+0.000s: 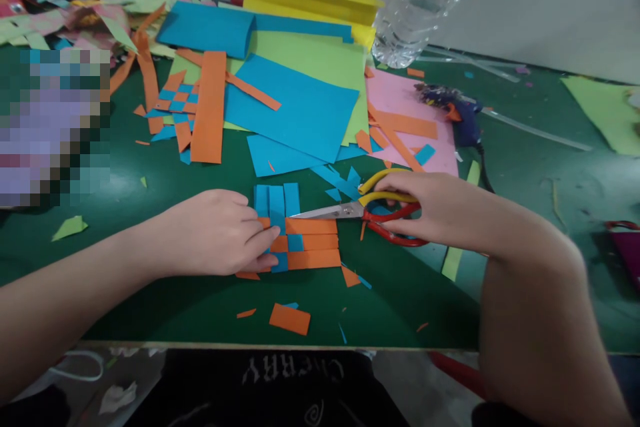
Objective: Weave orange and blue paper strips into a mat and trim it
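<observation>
Blue and orange paper strips woven into a small checkered mat (pixel 313 242) lie on the green table before me. My left hand (pixel 233 233) rests over the mat's left part, fingertips pressing on it and hiding that side. In my right hand (pixel 425 203) are scissors (pixel 385 210) with yellow and red handles, fingers through the loops. Their blades look closed, and the tip touches the mat where a blue strip meets the top orange strip. Three blue strip ends (pixel 277 203) stick out from the mat's far edge.
Blue sheets (pixel 295 107), a green sheet (pixel 305 53) and a pink sheet (pixel 400 97) lie beyond. A clear bottle (pixel 425 7) stands by the wall. A dark glue gun (pixel 463 120) lies at right. Paper scraps (pixel 75 13) heap at far left. An orange piece (pixel 290 319) lies near the front edge.
</observation>
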### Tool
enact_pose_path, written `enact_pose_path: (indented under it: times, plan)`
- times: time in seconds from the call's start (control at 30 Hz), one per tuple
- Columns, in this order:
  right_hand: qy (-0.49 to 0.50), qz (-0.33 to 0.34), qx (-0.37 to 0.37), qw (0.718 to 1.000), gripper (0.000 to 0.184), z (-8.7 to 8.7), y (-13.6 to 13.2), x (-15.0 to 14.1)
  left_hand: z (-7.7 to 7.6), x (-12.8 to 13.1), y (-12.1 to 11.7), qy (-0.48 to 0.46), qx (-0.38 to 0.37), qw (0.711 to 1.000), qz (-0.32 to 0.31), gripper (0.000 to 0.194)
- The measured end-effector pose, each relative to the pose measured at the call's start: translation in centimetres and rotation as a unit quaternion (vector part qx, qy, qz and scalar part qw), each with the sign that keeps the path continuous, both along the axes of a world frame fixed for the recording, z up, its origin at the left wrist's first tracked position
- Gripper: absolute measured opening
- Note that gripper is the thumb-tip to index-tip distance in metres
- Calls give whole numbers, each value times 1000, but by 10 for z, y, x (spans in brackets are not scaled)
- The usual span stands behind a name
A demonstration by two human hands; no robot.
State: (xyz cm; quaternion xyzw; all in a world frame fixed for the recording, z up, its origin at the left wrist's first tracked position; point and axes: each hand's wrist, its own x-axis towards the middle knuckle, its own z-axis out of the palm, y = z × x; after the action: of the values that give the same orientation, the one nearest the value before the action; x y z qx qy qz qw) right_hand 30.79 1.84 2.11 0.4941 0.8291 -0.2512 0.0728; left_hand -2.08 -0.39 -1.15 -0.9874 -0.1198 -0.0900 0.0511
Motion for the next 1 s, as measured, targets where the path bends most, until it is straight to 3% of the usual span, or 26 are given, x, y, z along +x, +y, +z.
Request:
enact_pose_path:
  times: [1.0]
  plan:
    - [35,17,37,999,41,-2,1,2,-3,0,1,5,23,1000,8,41]
